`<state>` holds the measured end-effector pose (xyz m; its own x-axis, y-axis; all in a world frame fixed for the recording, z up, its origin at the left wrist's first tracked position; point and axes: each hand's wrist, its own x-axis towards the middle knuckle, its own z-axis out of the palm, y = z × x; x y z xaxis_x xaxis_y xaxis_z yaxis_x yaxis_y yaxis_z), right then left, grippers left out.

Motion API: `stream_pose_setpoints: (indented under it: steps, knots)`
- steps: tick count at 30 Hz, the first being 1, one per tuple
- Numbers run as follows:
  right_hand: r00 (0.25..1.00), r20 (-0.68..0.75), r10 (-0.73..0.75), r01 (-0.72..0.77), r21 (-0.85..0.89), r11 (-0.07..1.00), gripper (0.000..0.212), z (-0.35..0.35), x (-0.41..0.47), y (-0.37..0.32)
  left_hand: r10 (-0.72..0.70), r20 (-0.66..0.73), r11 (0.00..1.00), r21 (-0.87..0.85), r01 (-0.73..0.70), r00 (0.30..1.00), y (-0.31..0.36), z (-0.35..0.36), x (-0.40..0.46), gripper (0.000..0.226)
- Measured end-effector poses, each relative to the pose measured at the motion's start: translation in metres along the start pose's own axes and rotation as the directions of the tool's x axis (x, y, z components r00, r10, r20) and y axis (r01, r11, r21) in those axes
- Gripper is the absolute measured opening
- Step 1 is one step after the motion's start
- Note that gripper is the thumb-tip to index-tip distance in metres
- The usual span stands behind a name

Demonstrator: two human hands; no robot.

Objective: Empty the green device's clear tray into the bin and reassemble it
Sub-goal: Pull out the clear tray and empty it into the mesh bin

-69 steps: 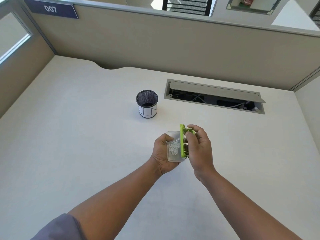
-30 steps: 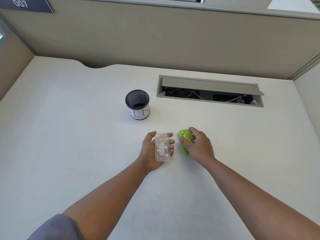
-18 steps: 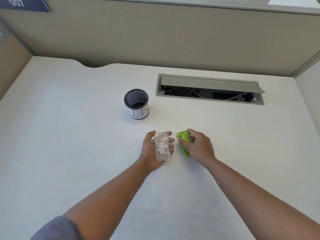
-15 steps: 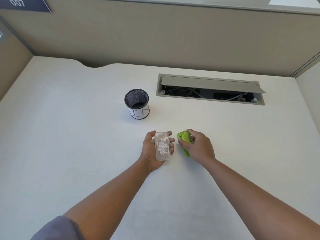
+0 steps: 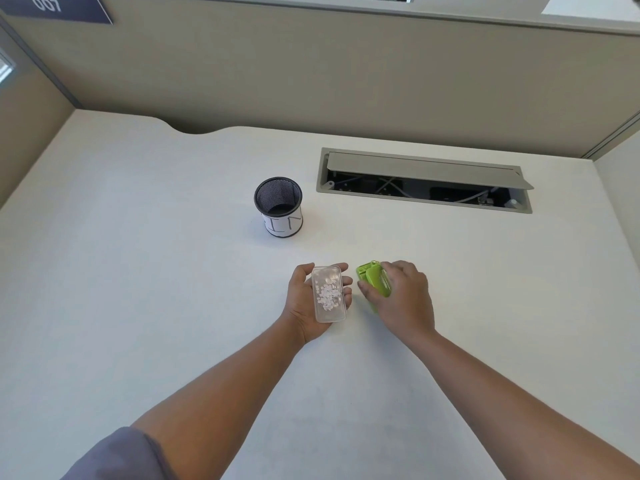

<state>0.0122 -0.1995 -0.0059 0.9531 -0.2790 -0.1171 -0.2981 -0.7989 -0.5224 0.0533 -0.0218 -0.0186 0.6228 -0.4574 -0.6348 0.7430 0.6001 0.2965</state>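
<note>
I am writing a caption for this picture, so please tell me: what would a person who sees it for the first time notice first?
The bright green device stands out most, lying on the white desk under the right hand. Just beside it, the left hand holds the clear tray, open side up, with small white paper bits inside. Farther back on the desk stands a black mesh bin, and to its right an open cable hatch.

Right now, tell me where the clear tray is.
In the head view, the clear tray lies in the upturned left hand near the middle of the desk, just left of the green device and nearer the person than the black mesh bin.
</note>
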Motion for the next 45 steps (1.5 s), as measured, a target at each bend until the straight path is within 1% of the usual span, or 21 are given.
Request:
stream_pose_setpoints:
  steps: [1, 2, 3, 4, 6, 8, 10, 13, 16, 20, 25, 30, 34, 36, 39, 42, 44, 45]
  knots:
    - [0.997, -0.071, -0.041, 0.039, -0.026, 0.999, 0.055, 0.000, -0.005, -0.001, -0.002, 0.007, 1.000, -0.005, 0.002, 1.000, 0.000, 0.001, -0.002, 0.057]
    - [0.987, -0.135, -0.085, 0.083, -0.017, 0.996, 0.050, -0.001, -0.011, -0.003, -0.002, 0.016, 1.000, -0.009, 0.002, 1.000, 0.000, 0.003, -0.004, 0.057]
    - [0.978, -0.175, -0.114, 0.121, 0.027, 0.992, 0.046, -0.002, -0.018, -0.007, 0.001, 0.025, 1.000, -0.012, -0.001, 1.000, 0.000, 0.005, -0.006, 0.057]
    - [0.976, -0.180, -0.123, 0.144, 0.108, 0.984, 0.043, -0.002, -0.024, -0.012, 0.011, 0.034, 1.000, -0.014, -0.010, 0.999, 0.001, 0.008, -0.008, 0.057]
    - [0.989, -0.105, -0.102, 0.132, 0.329, 0.935, 0.033, -0.004, -0.035, -0.024, 0.044, 0.046, 0.999, -0.012, -0.043, 0.998, 0.002, 0.015, -0.013, 0.056]
    - [0.997, -0.010, -0.079, 0.072, 0.528, 0.846, 0.028, -0.008, -0.044, -0.037, 0.089, 0.053, 0.996, -0.019, -0.088, 0.995, 0.005, 0.026, -0.018, 0.054]
    - [0.994, 0.077, -0.075, 0.008, 0.645, 0.764, 0.036, -0.011, -0.051, -0.048, 0.136, 0.060, 0.990, -0.035, -0.134, 0.989, 0.008, 0.036, -0.023, 0.051]
    - [0.983, 0.164, -0.083, -0.065, 0.731, 0.679, 0.053, -0.013, -0.057, -0.058, 0.196, 0.054, 0.980, -0.058, -0.192, 0.979, 0.013, 0.046, -0.030, 0.046]
    - [0.977, 0.189, -0.103, -0.082, 0.772, 0.630, 0.066, -0.013, -0.059, -0.066, 0.249, 0.044, 0.966, -0.083, -0.245, 0.968, 0.018, 0.053, -0.036, 0.043]
    - [0.978, 0.185, -0.094, -0.095, 0.804, 0.587, 0.070, -0.015, -0.057, -0.078, 0.290, 0.045, 0.954, -0.100, -0.284, 0.956, 0.026, 0.058, -0.042, 0.042]
    - [0.977, 0.192, -0.087, -0.126, 0.864, 0.487, 0.067, -0.018, -0.054, -0.089, 0.335, 0.034, 0.934, -0.144, -0.327, 0.942, 0.037, 0.064, -0.045, 0.035]
    - [0.972, 0.212, -0.096, -0.146, 0.877, 0.458, 0.058, -0.018, -0.055, -0.094, 0.340, 0.022, 0.920, -0.213, -0.328, 0.940, 0.042, 0.064, -0.046, 0.034]
    - [0.974, 0.215, -0.074, -0.163, 0.887, 0.432, 0.055, -0.015, -0.053, -0.093, 0.348, 0.028, 0.915, -0.228, -0.333, 0.937, 0.043, 0.064, -0.047, 0.033]
    - [0.975, 0.216, -0.052, -0.179, 0.901, 0.395, 0.055, -0.015, -0.051, -0.093, 0.351, 0.029, 0.915, -0.221, -0.336, 0.936, 0.044, 0.064, -0.046, 0.034]
    - [0.977, 0.211, -0.019, -0.192, 0.919, 0.345, 0.055, -0.016, -0.046, -0.093, 0.348, 0.006, 0.929, -0.132, -0.344, 0.937, 0.047, 0.061, -0.042, 0.040]
    - [0.978, 0.209, -0.003, -0.196, 0.924, 0.328, 0.054, -0.017, -0.039, -0.095, 0.385, -0.081, 0.922, 0.061, -0.381, 0.919, 0.051, 0.053, -0.040, 0.040]
    - [0.979, 0.205, 0.006, -0.196, 0.927, 0.320, 0.055, -0.018, -0.034, -0.096, 0.472, -0.162, 0.876, 0.193, -0.442, 0.866, 0.054, 0.049, -0.038, 0.035]
    - [0.979, 0.201, 0.013, -0.195, 0.928, 0.319, 0.055, -0.019, -0.031, -0.096, 0.537, -0.195, 0.833, 0.279, -0.478, 0.821, 0.055, 0.048, -0.037, 0.032]
